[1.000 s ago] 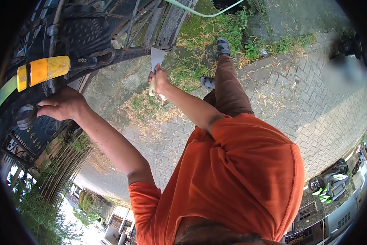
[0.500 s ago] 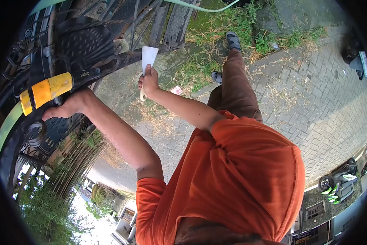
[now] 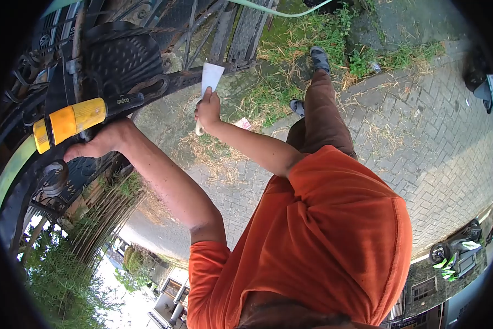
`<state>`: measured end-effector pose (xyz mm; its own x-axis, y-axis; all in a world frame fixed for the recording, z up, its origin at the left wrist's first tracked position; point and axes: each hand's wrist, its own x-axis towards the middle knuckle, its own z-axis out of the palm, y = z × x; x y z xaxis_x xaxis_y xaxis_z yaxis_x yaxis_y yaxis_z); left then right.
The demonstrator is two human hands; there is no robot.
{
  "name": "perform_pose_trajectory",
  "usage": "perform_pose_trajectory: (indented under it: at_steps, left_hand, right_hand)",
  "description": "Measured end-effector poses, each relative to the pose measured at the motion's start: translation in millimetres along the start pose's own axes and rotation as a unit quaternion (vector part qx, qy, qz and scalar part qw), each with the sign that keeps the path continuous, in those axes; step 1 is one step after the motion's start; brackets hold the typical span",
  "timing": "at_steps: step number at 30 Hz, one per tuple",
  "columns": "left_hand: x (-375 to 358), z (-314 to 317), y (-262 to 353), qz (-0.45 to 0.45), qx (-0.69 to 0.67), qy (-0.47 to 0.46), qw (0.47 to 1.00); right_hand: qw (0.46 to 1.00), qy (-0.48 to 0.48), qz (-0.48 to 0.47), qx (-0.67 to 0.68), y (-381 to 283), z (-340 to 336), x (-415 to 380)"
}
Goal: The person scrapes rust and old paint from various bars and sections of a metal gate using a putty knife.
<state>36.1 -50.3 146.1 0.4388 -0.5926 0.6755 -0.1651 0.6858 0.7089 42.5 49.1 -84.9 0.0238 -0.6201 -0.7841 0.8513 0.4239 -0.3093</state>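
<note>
My right hand [image 3: 208, 111] is closed around the pale handle of a scraper [image 3: 211, 78]. Its wide, flat metal blade points up in the view and overlaps the edge of a dark metal rail [image 3: 183, 80] there. Farther left, my left hand [image 3: 108, 138] is up against the dark metal framework, with its thumb lying along the rail and its fingers hidden. Across that hand, nearer the camera, sits a yellow-and-black tool handle [image 3: 76, 122] with pale lettering on its black end.
Black ornamental metal panels [image 3: 120, 60] and bars fill the upper left. A pale green hose [image 3: 282, 13] crosses the top. Grass [image 3: 274, 98] and dry straw edge the paving [image 3: 394, 142]. A motorbike [image 3: 457, 255] stands at the lower right, bamboo [image 3: 101, 225] at the lower left.
The whole view has shifted slightly, so things appear a little farther right. The right hand with the scraper has turned slightly; the left hand keeps its place at the rail.
</note>
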Motion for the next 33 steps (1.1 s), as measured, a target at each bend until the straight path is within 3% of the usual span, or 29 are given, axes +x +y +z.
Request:
perform_pose_trajectory:
  at_steps: [1,4,6,8,10,11,12,14,15,16,18,20,21,22,23,24,25,26,27,29,31,33]
  left_hand:
    - [1.6,-0.8,0.4,-0.039,-0.025,-0.024,0.999]
    - [-1.1,-1.6,-1.9,0.015,0.066,0.046,0.997]
    - [1.0,-6.7,-3.6,0.031,0.067,0.046,0.996]
    - [1.0,1.9,-2.2,0.076,0.078,0.031,0.994]
    - [-5.2,8.7,3.2,0.037,0.062,0.027,0.997]
    - [-5.7,6.7,2.9,0.008,0.043,0.039,0.998]
    - [-7.0,7.1,-0.3,0.003,0.039,0.04,0.998]
    - [-6.8,2.6,1.9,0.016,0.079,0.072,0.994]
    - [-5.9,2.7,4.9,0.021,0.081,0.069,0.994]
    - [-6.3,4.3,6.6,0.04,0.084,0.062,0.994]
    - [-8.6,9.6,4.8,0.07,0.086,0.043,0.993]
    - [-12.1,7.1,1.9,0.071,0.074,0.043,0.994]
    - [-12.4,6.7,2.4,0.065,0.017,0.051,0.996]
    - [-12.4,5.4,4.7,0.064,-0.038,0.061,0.995]
    - [-11.3,5.2,3.8,0.059,-0.009,0.145,0.988]
    - [-9.5,2.5,3.0,0.067,-0.004,0.145,0.987]
    - [-7.8,-1.5,1.2,0.095,0.024,0.131,0.987]
    - [-6.2,-5.2,0.1,0.122,0.051,0.116,0.984]
    - [-5.4,-6.9,-0.4,0.129,0.043,0.072,0.988]
    - [-6.7,1.3,2.2,0.106,0.02,0.076,0.991]
    - [-15.6,6.6,8.5,0.063,-0.001,0.079,0.995]
    - [-16.7,4.4,5.8,0.082,0.012,0.067,0.994]
  right_hand:
    - [0.994,-0.093,-0.026,-0.054,-1.9,-3.6,-23.4]
    - [0.996,-0.085,-0.012,-0.035,1.7,-7.1,-13.5]
    - [0.99,0.094,0.101,-0.035,-3.0,-12.2,36.0]
    - [0.988,0.114,0.086,-0.064,-7.4,-9.7,33.9]
    - [0.977,-0.005,-0.122,-0.173,3.2,-16.7,0.5]
    - [0.983,-0.067,-0.042,-0.168,-3.7,-17.7,-22.7]
    - [0.982,-0.062,-0.045,-0.17,-6.7,-19.6,-17.6]
    - [0.988,-0.013,-0.069,-0.141,-0.1,-18.4,3.2]
    - [0.993,0.08,0.046,-0.075,-5.9,-18.2,27.4]
    - [0.985,0.135,0.052,-0.096,-15.9,-14.4,36.7]
    - [0.987,0.109,0.079,-0.086,-12.7,-13.2,27.4]
    - [0.982,-0.014,-0.069,-0.176,-13.1,-17.1,-24.8]
    - [0.981,-0.096,-0.035,-0.164,-12.8,-19.5,-47.3]
    - [0.981,-0.096,-0.03,-0.168,-7.7,-22.7,-46.0]
    - [0.986,-0.075,-0.043,-0.145,2.4,-24.1,-37.3]
    - [0.99,-0.058,-0.057,-0.119,10.7,-22.2,-25.9]
    - [0.995,0.057,0.048,-0.061,12.9,-22.0,0.6]
    - [0.986,0.108,0.122,-0.037,5.3,-27.7,23.8]
    - [0.985,0.116,0.109,-0.06,7.0,-30.0,26.9]
    - [0.984,0.13,0.089,-0.077,2.2,-28.2,21.0]
    - [0.989,-0.032,-0.038,-0.14,10.1,-35.1,-16.5]
    - [0.993,0.0,-0.025,-0.116,1.0,-33.6,-9.8]
